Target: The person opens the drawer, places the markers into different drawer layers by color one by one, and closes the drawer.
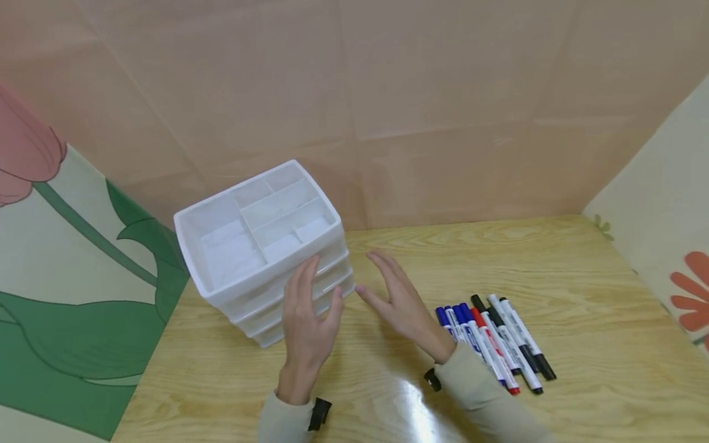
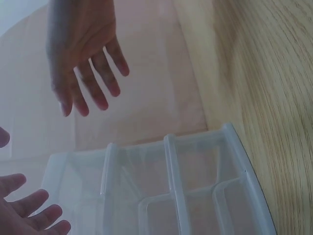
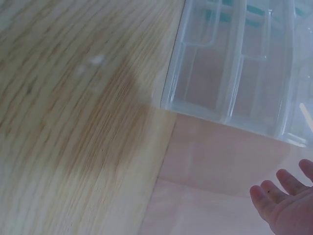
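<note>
Beige sleeves (image 1: 285,421) come in from the bottom edge, each with a dark band at the cuff. Left hand (image 1: 307,326) is held in front of a white plastic drawer organizer (image 1: 249,296), fingers extended, gripping nothing; whether its fingertips touch the drawer fronts (image 1: 334,269) I cannot tell. Right hand (image 1: 404,301) is likewise unfolded and holds nothing, its thumb tip just beside the organizer's lower right corner.

The organizer stands on the left part of the wood-grain table (image 1: 443,258), turned at an angle, its far side close to the pinkish backdrop (image 1: 443,111). Bare wood lies between it and the whiteboard markers (image 1: 505,338), and wide stretches run behind and to the right of them. The table's sides end at a tulip-patterned panel (image 1: 83,264) on the left and a flowered panel (image 1: 664,203) on the right; its near edge is cut off.

The left hand hides part of the drawers, and the right forearm covers the lower ends of several blue-capped markers, so their count is uncertain. Both wrist views crop the organizer, and the right one cuts off the hand; marker lettering is too small to read.
</note>
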`<state>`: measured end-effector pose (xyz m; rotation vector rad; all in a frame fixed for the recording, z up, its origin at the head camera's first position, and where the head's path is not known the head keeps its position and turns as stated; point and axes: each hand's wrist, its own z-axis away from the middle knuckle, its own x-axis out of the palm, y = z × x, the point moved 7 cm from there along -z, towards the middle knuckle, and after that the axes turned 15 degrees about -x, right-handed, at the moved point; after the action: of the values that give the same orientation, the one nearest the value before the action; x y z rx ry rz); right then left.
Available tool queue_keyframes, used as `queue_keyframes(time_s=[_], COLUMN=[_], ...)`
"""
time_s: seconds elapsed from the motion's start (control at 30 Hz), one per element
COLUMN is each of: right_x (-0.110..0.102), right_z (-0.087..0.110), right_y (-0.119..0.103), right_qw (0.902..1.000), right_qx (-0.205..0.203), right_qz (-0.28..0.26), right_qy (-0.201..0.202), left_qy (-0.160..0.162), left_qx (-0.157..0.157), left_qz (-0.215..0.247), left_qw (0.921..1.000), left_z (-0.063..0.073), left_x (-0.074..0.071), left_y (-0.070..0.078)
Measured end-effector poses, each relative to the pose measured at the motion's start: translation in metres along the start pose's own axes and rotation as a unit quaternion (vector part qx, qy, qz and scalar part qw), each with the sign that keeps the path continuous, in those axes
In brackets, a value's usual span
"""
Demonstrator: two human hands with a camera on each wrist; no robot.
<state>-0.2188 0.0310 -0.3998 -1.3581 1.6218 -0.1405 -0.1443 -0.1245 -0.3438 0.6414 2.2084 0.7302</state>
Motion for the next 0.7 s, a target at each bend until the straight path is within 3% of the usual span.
queue_keyframes(time_s=[0.27, 0.7], right_x=[0.007, 0.013], right_z=[0.002, 0.006], right_y=[-0.006, -0.015], right_qw=[0.9999, 0.9993], right_qx=[-0.012, -0.018], right_qz=[-0.008, -0.032], right_qy=[0.0, -0.004], left_qy=[0.019, 0.069], left_qx=[0.031, 0.048], left_qz=[-0.022, -0.012], left_qw=[0.9991, 0.9964], left_z=[0.003, 0.007], left_x=[-0.007, -0.029], left_y=[0.002, -0.003])
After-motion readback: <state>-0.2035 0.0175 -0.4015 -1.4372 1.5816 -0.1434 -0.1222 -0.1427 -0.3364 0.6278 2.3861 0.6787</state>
